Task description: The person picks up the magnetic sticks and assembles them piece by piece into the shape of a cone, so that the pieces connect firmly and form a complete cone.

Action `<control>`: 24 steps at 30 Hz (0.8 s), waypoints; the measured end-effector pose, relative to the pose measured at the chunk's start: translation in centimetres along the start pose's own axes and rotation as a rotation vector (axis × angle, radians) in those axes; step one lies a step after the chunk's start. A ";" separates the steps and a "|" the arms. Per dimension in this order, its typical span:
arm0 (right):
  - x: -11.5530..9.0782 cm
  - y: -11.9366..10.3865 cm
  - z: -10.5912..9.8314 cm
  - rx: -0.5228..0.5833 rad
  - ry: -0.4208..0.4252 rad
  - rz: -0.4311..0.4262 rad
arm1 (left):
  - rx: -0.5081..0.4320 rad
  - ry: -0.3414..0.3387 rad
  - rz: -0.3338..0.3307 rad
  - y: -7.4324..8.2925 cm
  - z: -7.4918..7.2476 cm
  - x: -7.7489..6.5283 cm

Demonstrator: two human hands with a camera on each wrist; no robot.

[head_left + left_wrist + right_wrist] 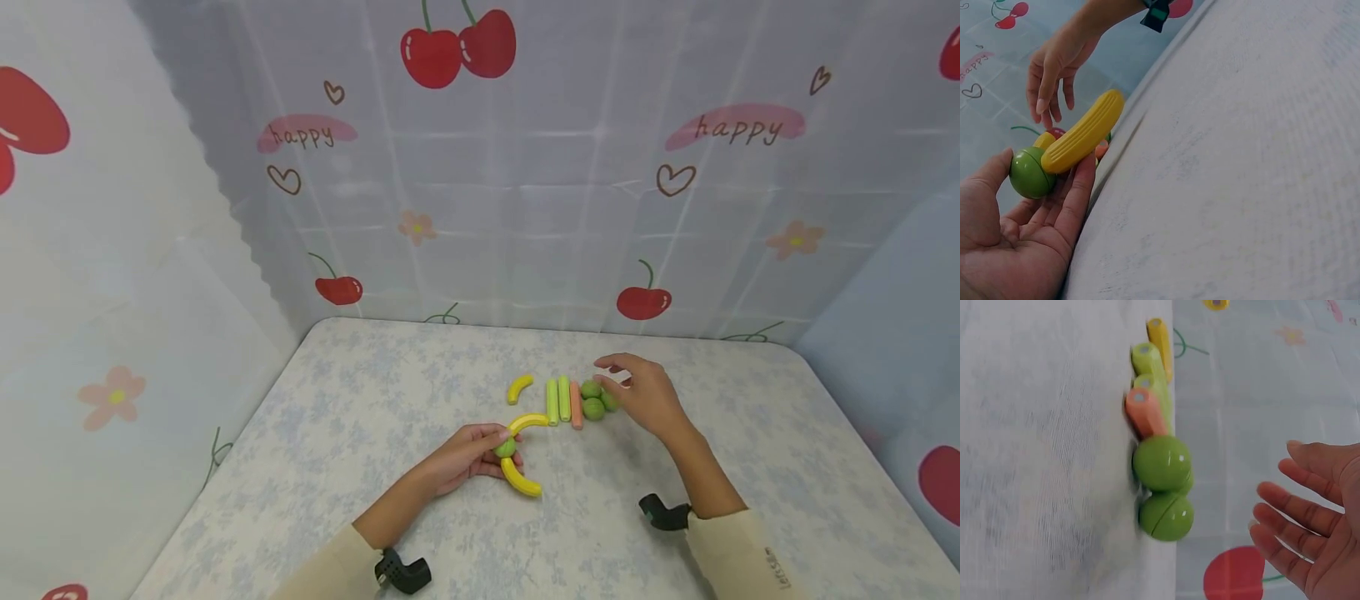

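Observation:
My left hand [468, 458] pinches a green ball [1030, 175] between thumb and fingers. Two curved yellow sticks touch that ball: one yellow stick [528, 423] points up and right, the other yellow stick [1088, 132] points down and right in the head view. Over a cluster of several green balls [1163, 464] hovers my right hand [647, 398], its fingers loosely bent and apart from the balls in the right wrist view. Nothing shows between its fingers.
Left of the ball cluster lie an orange straight stick [576, 406] and two light green sticks [564, 398] side by side. A third curved yellow stick [519, 388] lies beyond my left hand. A printed curtain [487, 208] hangs behind the patterned table [360, 392].

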State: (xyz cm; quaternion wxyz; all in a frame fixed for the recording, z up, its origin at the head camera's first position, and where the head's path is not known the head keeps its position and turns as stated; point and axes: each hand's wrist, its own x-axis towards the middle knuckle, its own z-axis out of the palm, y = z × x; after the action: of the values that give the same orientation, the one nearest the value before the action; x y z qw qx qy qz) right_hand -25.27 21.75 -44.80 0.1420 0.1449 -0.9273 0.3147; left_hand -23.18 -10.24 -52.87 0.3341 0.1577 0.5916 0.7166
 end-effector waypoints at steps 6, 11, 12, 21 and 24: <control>0.0 2.3 -0.7 -0.021 -0.037 0.064 | -0.010 0.000 0.007 -0.1 0.1 0.0; 0.1 3.8 -0.7 -0.057 -0.088 0.141 | -0.018 -0.015 0.005 -0.3 -0.1 0.2; 0.1 4.0 -0.6 -0.062 -0.095 0.149 | -0.020 -0.016 0.007 -0.3 -0.1 0.2; 0.0 4.7 -0.1 -0.059 -0.208 0.192 | -0.017 -0.009 0.004 -0.1 0.0 0.0; 0.0 4.6 0.1 -0.045 -0.208 0.170 | -0.013 -0.011 0.005 -0.1 0.0 0.0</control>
State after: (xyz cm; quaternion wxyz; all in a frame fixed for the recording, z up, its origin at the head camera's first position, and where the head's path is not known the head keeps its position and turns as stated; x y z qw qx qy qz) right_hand -26.92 25.21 -47.38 0.0209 0.0943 -0.9528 0.2880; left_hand -23.14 -10.25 -52.93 0.3365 0.1608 0.5847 0.7205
